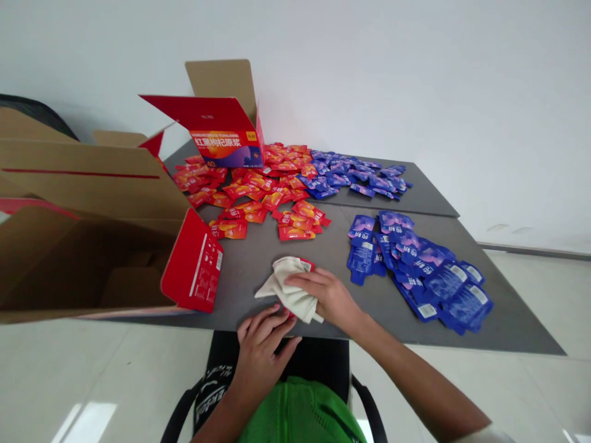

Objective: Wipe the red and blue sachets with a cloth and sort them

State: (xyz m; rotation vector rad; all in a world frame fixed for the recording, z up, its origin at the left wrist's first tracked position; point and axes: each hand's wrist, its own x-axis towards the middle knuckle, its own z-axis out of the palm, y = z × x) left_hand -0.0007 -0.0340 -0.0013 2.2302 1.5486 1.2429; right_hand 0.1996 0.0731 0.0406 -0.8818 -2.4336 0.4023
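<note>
My right hand is closed on a cream cloth, pressing it against the grey table close to its front edge. Under the cloth lies a red pouch, mostly covered, with only its corner and a bit of its lower end showing. My left hand rests at the table's edge with fingers stretched out and apart. Its fingertips reach the lower end of that pouch. Beyond the cloth are small stacks of red-orange pouches. Blue pouches lie in an overlapping pile to the right.
A large open carton stands at the left, flaps raised. Another open red box sits at the back, amid a heap of red pouches. More blue pouches are heaped at the back right. A white wall borders the far side.
</note>
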